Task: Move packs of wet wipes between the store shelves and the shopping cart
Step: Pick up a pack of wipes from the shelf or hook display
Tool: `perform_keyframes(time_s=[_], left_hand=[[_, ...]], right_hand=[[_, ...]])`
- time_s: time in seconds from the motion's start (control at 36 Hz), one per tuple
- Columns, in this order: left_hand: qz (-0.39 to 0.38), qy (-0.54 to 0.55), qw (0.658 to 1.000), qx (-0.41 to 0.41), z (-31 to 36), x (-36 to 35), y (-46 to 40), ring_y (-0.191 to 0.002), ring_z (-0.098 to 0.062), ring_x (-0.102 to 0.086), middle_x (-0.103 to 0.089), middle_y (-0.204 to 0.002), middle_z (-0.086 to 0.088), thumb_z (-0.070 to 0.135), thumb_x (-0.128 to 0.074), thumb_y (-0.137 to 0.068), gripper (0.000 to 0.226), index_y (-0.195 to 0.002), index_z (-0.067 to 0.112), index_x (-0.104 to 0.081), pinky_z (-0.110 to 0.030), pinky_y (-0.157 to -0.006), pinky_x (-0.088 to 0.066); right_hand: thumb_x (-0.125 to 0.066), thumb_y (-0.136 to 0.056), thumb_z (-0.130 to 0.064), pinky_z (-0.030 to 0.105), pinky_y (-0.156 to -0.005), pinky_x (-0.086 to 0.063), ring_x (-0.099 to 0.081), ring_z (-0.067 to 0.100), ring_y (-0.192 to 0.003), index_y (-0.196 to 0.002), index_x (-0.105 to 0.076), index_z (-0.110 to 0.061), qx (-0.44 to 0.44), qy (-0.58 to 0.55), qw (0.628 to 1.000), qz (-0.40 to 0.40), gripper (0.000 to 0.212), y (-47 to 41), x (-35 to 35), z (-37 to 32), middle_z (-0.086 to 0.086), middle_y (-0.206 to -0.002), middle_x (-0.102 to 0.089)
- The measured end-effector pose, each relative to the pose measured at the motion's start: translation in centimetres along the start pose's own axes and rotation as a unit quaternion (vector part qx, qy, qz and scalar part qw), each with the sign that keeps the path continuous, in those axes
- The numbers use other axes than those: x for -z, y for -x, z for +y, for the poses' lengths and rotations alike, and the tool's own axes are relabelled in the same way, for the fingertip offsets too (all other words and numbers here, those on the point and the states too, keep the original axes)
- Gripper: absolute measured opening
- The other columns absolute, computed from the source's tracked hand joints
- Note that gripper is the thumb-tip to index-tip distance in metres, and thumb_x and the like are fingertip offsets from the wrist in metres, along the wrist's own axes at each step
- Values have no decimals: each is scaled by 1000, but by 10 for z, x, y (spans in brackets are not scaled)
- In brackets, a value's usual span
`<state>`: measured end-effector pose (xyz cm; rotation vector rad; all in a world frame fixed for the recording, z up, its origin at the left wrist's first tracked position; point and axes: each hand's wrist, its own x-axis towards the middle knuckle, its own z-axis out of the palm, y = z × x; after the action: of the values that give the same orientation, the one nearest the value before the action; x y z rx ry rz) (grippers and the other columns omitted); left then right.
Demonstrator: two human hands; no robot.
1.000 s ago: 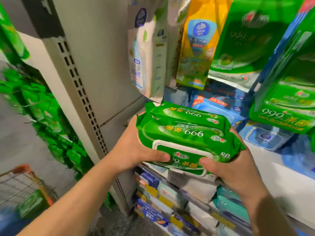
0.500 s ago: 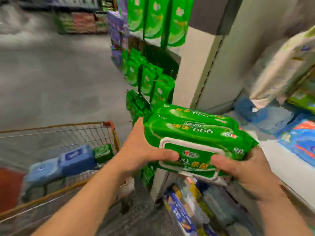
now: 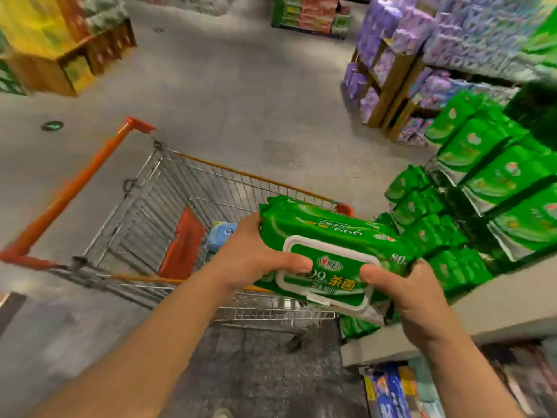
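Grey speckled store floor [image 3: 229,95] fills the background, aisle shelving to the right. Stack of green plastic wet-wipe packs with white flip lids [image 3: 331,254] is held in mid-air, tilted, over the near right corner of the wire shopping cart with orange handle and rim trim [image 3: 168,206]; two packs at least, exact count unclear. Left hand [image 3: 253,257] grips the stack's left end, thumb pressed on the top pack's lid edge, fingers wrapped underneath and hidden. Right hand [image 3: 410,300] grips the right end, thumb on the lid face, fingers curled under the stack. Both forearms bare, reaching forward from the bottom of the view.

Inside the cart a light blue soft pack [image 3: 221,236] lies near the orange-red plastic child-seat flap [image 3: 184,242]; most of the basket behind the green stack is hidden. Just right of the held stack, green wipe packs on the shelf display [image 3: 488,182] stand in stepped rows, blurred. Grey shelf ledge [image 3: 497,303] runs under the right wrist, blue-and-yellow packaged goods [image 3: 391,390] below it. Purple packaged goods on a wooden rack [image 3: 388,64] sit farther back right. Yellow-and-brown stacked cartons [image 3: 51,37] top left, blurred. Small dark green round floor mark [image 3: 51,126] left of the cart handle.
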<state>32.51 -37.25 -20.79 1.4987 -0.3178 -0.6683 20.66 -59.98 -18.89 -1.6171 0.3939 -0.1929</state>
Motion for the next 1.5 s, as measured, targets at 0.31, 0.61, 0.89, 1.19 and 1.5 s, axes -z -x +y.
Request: perform_keyframes(time_s=[0.31,0.61,0.89,1.19,1.5], left_hand=[[110,42,990,80,-29,96,-12,-107,-26,-74,-76,-118,-5,22,-101,-48,93,-131,16,-58,-51,-98,-56],[162,65,965,195,-66,153,-89,-95,-19,-77,-79,-106,2,21,-91,-61,66,-121,19,-64,-38,-85,-61],[179,89,928,313,-151,190,-155,-94,-21,-77,-80,-103,0,26,-91,-49,76,-121,18,-66,-40,-87,-60],[168,96,890,412,-282,229,-209,-101,-25,-75,-79,-108,1,53,-102,-21,109,-120,25,-67,-49,-99,-55],[152,76,877,449,-356,257,-255,-78,-15,-78,-80,-95,-1,15,-85,-77,44,-116,14,-64,-23,-61,-60]], right_hand=[[-88,-52,-33,40,-86,-59,-77,22,-92,-88,-81,-32,-54,37,991,-120,36,-84,-99,7,3,-96,-80],[-76,-82,-4,25,-72,-60,-76,10,-80,-98,-66,-19,-184,40,965,-180,24,-193,-148,82,-1,-92,-80],[-83,-69,-24,40,-89,-57,-76,14,-92,-109,-68,-25,-298,25,936,-185,43,-257,-178,192,-10,-100,-79],[-72,-88,-10,18,-61,-56,-75,6,-73,-101,-69,-21,-403,31,902,-151,17,-290,-211,306,-11,-82,-78],[-80,-83,-25,44,-95,-57,-76,25,-96,-113,-68,-17,-464,18,877,-127,33,-314,-245,408,7,-106,-78]])
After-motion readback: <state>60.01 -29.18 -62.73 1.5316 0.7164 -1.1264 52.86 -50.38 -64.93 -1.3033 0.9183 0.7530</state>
